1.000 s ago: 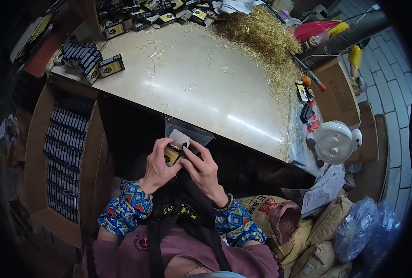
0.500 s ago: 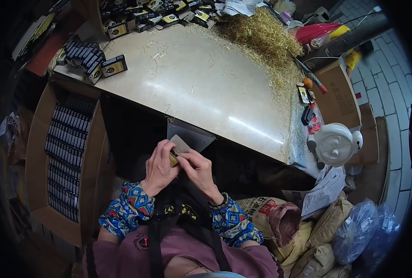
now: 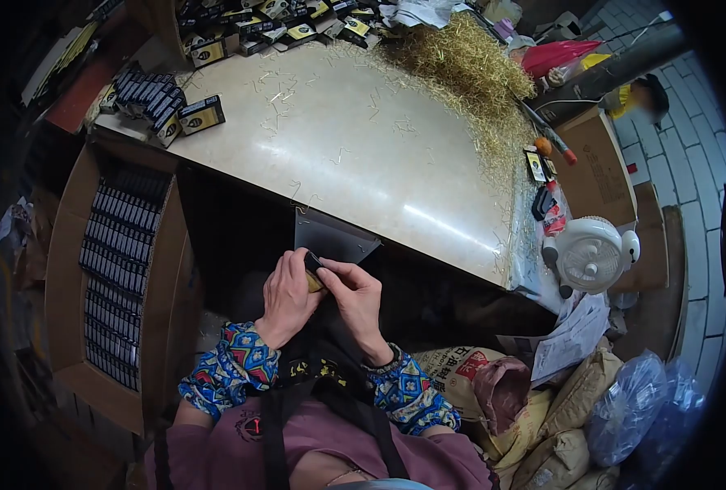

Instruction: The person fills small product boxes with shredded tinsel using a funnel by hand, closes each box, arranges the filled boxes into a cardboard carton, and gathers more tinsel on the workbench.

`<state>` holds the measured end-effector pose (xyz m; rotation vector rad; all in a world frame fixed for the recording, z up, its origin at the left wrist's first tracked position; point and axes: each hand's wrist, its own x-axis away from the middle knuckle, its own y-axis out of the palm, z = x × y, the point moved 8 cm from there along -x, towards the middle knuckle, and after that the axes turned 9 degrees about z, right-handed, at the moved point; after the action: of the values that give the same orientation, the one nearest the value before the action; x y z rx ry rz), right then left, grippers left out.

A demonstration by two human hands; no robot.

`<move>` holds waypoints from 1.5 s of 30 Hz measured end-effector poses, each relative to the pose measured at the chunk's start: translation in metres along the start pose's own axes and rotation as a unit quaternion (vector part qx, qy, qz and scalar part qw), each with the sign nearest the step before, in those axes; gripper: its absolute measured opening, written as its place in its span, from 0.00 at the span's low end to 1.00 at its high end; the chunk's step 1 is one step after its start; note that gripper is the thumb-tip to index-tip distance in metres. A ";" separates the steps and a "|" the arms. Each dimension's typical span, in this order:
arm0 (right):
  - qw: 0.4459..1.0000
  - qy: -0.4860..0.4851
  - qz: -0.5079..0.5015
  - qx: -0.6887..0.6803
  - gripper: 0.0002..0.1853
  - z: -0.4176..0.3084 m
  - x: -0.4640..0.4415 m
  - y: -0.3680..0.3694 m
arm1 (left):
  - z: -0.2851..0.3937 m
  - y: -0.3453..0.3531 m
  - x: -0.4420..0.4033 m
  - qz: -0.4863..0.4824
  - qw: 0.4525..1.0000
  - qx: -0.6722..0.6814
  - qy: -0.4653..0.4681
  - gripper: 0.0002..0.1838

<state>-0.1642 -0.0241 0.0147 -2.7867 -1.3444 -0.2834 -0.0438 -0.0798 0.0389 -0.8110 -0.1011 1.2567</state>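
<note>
Between my two hands, just below the table's front edge, is a small black and yellow box. My left hand is closed around its left side. The fingers of my right hand are bent in a pinch at the box's right side and upper end. My fingers cover most of the box, so what is inside it cannot be seen. Behind the box, a grey metal panel hangs under the table edge.
The metal-topped table carries scattered bent gold wires, a large gold wire heap and several black and yellow boxes. Left stands a carton of packed boxes; right are a white fan and sacks. A person is beyond.
The pale flap that stuck up from the box is no longer visible, and a black end shows instead. My right hand has shifted slightly right. The person at upper right shows more.
</note>
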 end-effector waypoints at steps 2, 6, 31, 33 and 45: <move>1.000 -0.005 0.002 -0.008 0.12 -0.003 -0.001 0.000 | 0.001 -0.001 0.000 0.008 1.000 -0.007 0.019 0.32; 0.994 -0.101 0.012 0.050 0.11 -0.017 0.002 0.007 | -0.003 0.001 -0.001 0.007 1.000 -0.010 0.007 0.31; 0.902 -0.361 -0.035 0.235 0.13 -0.057 -0.009 -0.018 | -0.102 -0.109 -0.208 0.280 0.848 -0.433 0.119 0.33; 0.896 -0.367 -0.014 0.250 0.13 -0.071 -0.016 -0.031 | -0.109 -0.127 -0.196 0.331 0.880 -0.330 0.090 0.39; 0.910 -0.188 0.339 -0.144 0.17 -0.125 -0.280 -0.255 | 0.023 0.040 -0.376 0.049 0.972 0.023 0.229 0.34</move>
<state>-0.5521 -0.0951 0.0757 -3.4573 -0.2802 0.1046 -0.2157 -0.3926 0.1650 -1.0560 0.3422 1.1305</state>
